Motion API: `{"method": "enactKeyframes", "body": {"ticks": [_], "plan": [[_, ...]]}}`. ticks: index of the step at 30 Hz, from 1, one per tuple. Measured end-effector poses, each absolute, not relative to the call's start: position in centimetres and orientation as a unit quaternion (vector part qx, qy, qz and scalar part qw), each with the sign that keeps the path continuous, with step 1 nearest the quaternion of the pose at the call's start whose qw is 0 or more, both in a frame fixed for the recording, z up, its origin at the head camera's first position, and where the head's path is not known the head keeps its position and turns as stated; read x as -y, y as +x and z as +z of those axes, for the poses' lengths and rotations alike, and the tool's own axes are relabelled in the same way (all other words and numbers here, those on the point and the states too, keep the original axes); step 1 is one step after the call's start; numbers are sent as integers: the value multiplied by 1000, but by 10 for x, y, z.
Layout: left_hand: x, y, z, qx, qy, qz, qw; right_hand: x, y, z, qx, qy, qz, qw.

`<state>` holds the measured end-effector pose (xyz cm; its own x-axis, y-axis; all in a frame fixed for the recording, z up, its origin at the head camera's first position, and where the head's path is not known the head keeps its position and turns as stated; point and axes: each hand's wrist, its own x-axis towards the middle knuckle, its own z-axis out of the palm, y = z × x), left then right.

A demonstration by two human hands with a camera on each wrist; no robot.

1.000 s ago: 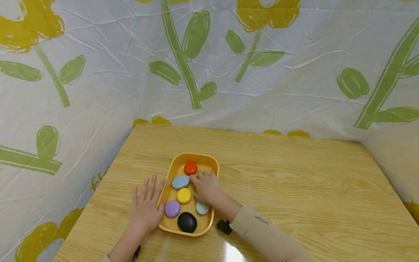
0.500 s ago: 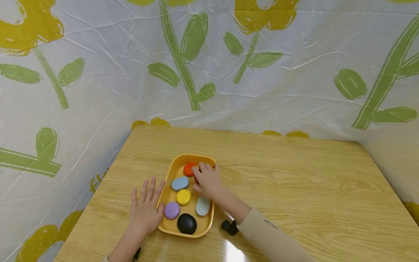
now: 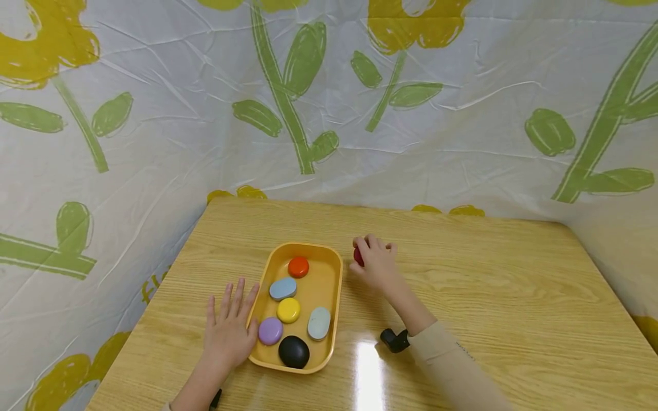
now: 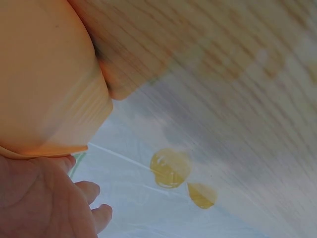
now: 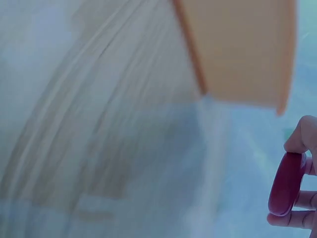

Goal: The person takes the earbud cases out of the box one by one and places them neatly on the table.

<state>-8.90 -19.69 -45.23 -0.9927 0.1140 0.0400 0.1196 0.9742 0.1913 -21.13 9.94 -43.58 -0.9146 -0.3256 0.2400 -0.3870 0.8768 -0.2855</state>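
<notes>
My right hand (image 3: 379,265) holds a dark red, smooth, rounded piece (image 3: 358,256) just right of the tray. In the right wrist view the dark red piece (image 5: 288,184) is pinched between thumb and fingers. My left hand (image 3: 229,334) lies with straight, spread fingers against the left side of the yellow-orange tray (image 3: 338,291); the left wrist view shows the hand (image 4: 44,198) touching the tray wall (image 4: 44,74). Inside the tray are an orange-red piece (image 3: 298,266), a blue oval (image 3: 283,289), a yellow piece (image 3: 289,310), a purple piece (image 3: 270,331), a pale grey oval (image 3: 319,323) and a black piece (image 3: 294,351).
The tray stands on a wooden table (image 3: 488,297), left of its middle. Wood surface stretches to the right of the tray. A flower-printed cloth (image 3: 452,137) hangs behind and beside the table. A black device (image 3: 394,340) sits at the right wrist.
My right hand has taken hold of the dark red piece in the tray, lifted it out and carried it right past the rim. My left hand has stayed in place.
</notes>
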Motion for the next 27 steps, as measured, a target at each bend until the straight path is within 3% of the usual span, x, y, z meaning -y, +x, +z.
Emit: {"method": "enactKeyframes", "body": {"ticks": [14, 27], "plan": [[197, -87, -450, 994, -58, -93, 8, -132, -216, -474, 974, 184, 132, 21], [195, -88, -449, 994, -55, -94, 6, -130, -215, -474, 973, 200, 114, 1]]}}
